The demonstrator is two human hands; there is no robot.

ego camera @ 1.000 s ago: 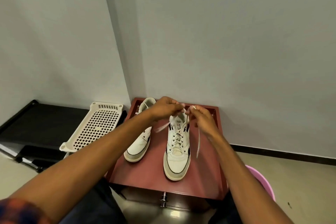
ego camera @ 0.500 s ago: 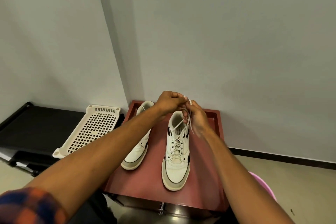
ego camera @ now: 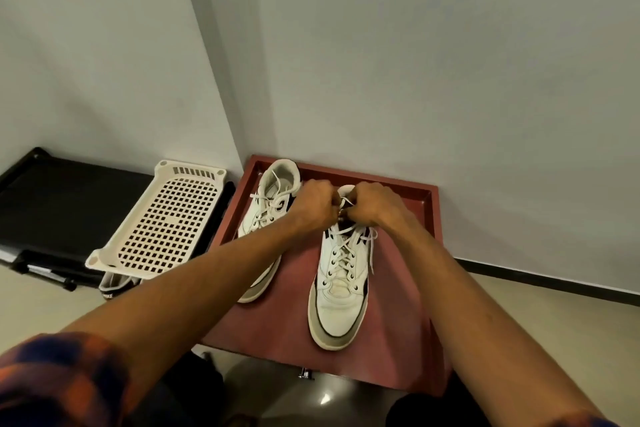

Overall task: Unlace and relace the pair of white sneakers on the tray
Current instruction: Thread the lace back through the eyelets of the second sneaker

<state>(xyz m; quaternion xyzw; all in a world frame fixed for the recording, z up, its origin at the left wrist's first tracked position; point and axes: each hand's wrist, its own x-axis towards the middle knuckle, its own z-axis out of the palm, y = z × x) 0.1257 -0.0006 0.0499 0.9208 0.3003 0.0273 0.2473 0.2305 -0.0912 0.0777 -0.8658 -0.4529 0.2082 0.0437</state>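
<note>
Two white sneakers stand on a dark red tray (ego camera: pixel 408 350), toes toward me. The right sneaker (ego camera: pixel 337 298) is laced up its front, and its white lace (ego camera: pixel 371 248) hangs in a loose strand down its right side. Over its collar my left hand (ego camera: pixel 313 206) and my right hand (ego camera: pixel 374 204) meet, each pinching the lace ends between curled fingers. The knot area between them is mostly hidden. The left sneaker (ego camera: pixel 273 191) lies behind my left forearm with its laces loose across the tongue.
A cream perforated plastic tray (ego camera: pixel 162 218) leans on a black shelf (ego camera: pixel 52 194) at left, with another shoe (ego camera: pixel 112 288) under it. The grey wall stands right behind the red tray. Pale floor lies at right.
Both hands have dropped lower onto the right sneaker's collar and drawn closer together. The lace strands that stretched up to the fingers are now bunched between the hands.
</note>
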